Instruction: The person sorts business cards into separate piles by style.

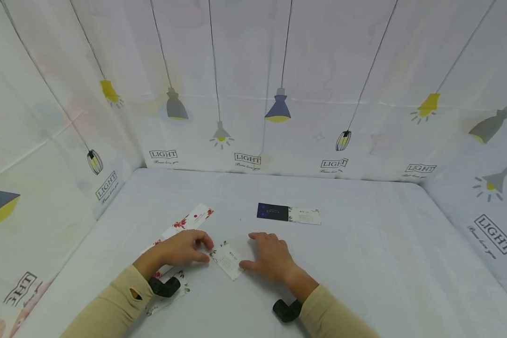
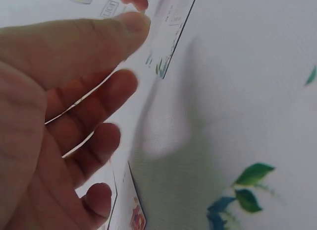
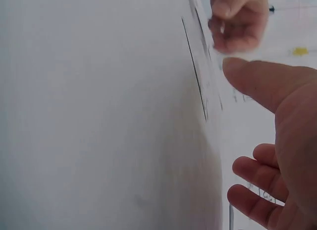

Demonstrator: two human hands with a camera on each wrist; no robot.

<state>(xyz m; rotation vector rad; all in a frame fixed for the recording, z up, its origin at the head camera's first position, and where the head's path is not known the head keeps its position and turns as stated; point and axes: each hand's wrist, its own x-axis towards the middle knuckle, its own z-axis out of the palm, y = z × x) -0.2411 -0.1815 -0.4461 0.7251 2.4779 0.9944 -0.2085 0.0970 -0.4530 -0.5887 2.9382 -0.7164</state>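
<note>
White card (image 1: 227, 261) on table (image 1: 363, 263) between left hand (image 1: 183, 248) and right hand (image 1: 271, 257), apparently for easy reach from both sides; left fingers loosely curved, right spread wide, neither seemingly gripping, exact contact unclear; dark card (image 1: 272, 212) farther back, red-flowered card (image 1: 196, 216) past left hand

Between the fingers of the left hand (image 1: 179, 249) and the thumb of the right hand (image 1: 274, 260), a leafy white card (image 1: 227, 261) lies flat and fills most of the low gap. Ahead of the right fingers, a dark card (image 1: 272, 211) and a pale card (image 1: 305, 216) lie flat, so a hand can go over them. Red-flowered cards (image 1: 190, 221) crowd the left fingers' outer side. Right of the right fingers, the bare table (image 1: 388, 253) gives lots of room. Far ahead of all the fingers, the back wall (image 1: 287, 145) blocks the way.
</note>
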